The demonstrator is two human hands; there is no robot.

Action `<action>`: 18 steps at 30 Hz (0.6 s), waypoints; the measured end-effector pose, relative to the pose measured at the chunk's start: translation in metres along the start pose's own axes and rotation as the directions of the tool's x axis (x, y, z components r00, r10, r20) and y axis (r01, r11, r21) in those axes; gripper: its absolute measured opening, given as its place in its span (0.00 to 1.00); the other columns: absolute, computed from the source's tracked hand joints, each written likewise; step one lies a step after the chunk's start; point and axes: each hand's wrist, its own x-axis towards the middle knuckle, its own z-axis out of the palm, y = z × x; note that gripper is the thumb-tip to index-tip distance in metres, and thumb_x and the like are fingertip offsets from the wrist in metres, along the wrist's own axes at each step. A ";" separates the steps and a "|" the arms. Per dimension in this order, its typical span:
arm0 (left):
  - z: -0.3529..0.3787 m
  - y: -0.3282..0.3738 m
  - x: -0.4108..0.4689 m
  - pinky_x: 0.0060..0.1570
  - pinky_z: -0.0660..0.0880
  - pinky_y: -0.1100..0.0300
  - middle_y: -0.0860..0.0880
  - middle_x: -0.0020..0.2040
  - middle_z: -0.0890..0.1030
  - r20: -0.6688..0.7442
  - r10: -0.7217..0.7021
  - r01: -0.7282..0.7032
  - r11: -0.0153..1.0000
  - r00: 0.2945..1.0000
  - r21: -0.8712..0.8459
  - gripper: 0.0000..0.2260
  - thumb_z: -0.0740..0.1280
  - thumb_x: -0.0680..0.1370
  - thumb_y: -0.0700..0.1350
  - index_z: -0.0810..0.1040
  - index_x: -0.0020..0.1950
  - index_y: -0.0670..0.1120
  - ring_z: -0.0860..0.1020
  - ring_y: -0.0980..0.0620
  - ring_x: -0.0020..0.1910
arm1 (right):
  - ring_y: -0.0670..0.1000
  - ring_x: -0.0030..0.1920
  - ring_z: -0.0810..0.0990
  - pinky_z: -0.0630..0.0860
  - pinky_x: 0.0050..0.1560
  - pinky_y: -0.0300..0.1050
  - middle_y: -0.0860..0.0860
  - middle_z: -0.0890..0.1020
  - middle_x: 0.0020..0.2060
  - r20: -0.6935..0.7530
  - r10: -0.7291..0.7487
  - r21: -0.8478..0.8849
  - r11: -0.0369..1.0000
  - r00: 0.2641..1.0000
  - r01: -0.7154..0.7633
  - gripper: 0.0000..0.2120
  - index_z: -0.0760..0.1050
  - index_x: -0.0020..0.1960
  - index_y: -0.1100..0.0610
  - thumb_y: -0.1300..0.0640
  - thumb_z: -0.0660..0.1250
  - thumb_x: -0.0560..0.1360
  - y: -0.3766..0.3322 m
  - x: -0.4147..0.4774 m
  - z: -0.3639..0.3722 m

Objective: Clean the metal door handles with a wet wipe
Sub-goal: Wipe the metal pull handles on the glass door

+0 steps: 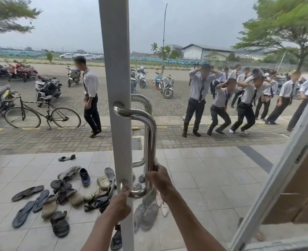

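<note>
A polished metal door handle (150, 134), D-shaped, is fixed to the white door frame (117, 69) in the middle of the view. Its twin, the outer handle (144, 102), shows through the glass behind it. My right hand (161, 181) is closed around the lower part of the near handle's upright bar. Only a pale sliver of the wet wipe (156, 160) shows above its fingers. My left hand (119, 205) grips the edge of the door frame just below the handle's lower mount, with the thumb touching the bend.
Several sandals and shoes (64, 196) lie on the tiled porch outside, to the left. A second door leaf (276, 178) slants in at the right. Beyond are a bicycle (42, 115), parked motorbikes and several people in white shirts on the paving.
</note>
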 end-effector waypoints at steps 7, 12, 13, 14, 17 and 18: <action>0.000 0.016 -0.008 0.79 0.50 0.55 0.49 0.82 0.48 0.014 -0.059 0.060 0.997 0.998 -0.040 0.35 0.57 0.75 0.30 0.51 0.81 0.42 0.50 0.49 0.81 | 0.47 0.33 0.68 0.67 0.34 0.43 0.47 0.69 0.30 -0.014 -0.221 -0.026 0.975 0.975 0.220 0.09 0.73 0.42 0.55 0.66 0.62 0.66 -0.092 0.001 -0.020; -0.007 0.025 -0.012 0.78 0.54 0.56 0.48 0.82 0.52 0.032 -0.096 0.096 0.995 0.995 -0.010 0.34 0.59 0.76 0.33 0.52 0.81 0.42 0.55 0.47 0.80 | 0.48 0.34 0.70 0.66 0.38 0.46 0.51 0.74 0.32 -0.114 -0.392 -0.101 0.919 0.913 0.382 0.08 0.77 0.41 0.58 0.58 0.59 0.71 -0.141 0.011 -0.021; -0.010 0.026 -0.014 0.78 0.57 0.55 0.48 0.81 0.54 0.036 -0.108 0.108 0.994 0.994 -0.004 0.33 0.58 0.76 0.33 0.53 0.81 0.43 0.58 0.46 0.79 | 0.48 0.33 0.71 0.66 0.37 0.46 0.50 0.76 0.31 -0.124 -0.444 -0.186 0.889 0.887 0.419 0.10 0.77 0.40 0.55 0.54 0.59 0.75 -0.150 0.013 -0.019; -0.012 0.026 -0.015 0.76 0.60 0.54 0.47 0.81 0.56 0.041 -0.121 0.121 0.993 0.992 0.001 0.33 0.57 0.76 0.32 0.55 0.81 0.44 0.60 0.46 0.78 | 0.47 0.33 0.73 0.67 0.36 0.46 0.50 0.78 0.31 -0.118 -0.501 -0.296 0.842 0.857 0.451 0.12 0.77 0.41 0.51 0.49 0.58 0.78 -0.156 0.015 -0.016; -0.018 0.024 -0.018 0.69 0.71 0.51 0.43 0.75 0.68 0.046 -0.138 0.138 0.990 0.989 -0.003 0.30 0.56 0.76 0.33 0.62 0.78 0.47 0.71 0.44 0.71 | 0.52 0.40 0.79 0.66 0.39 0.47 0.52 0.84 0.42 -0.066 -0.617 -0.594 0.656 0.785 0.465 0.17 0.78 0.49 0.49 0.45 0.53 0.83 -0.167 0.020 -0.002; -0.021 0.021 -0.020 0.68 0.72 0.51 0.43 0.73 0.70 0.038 -0.139 0.139 0.990 0.990 -0.003 0.29 0.56 0.76 0.33 0.63 0.78 0.48 0.73 0.44 0.69 | 0.55 0.44 0.80 0.65 0.42 0.46 0.54 0.84 0.48 -0.062 -0.650 -0.654 0.600 0.757 0.461 0.18 0.79 0.52 0.51 0.46 0.52 0.84 -0.170 0.021 0.005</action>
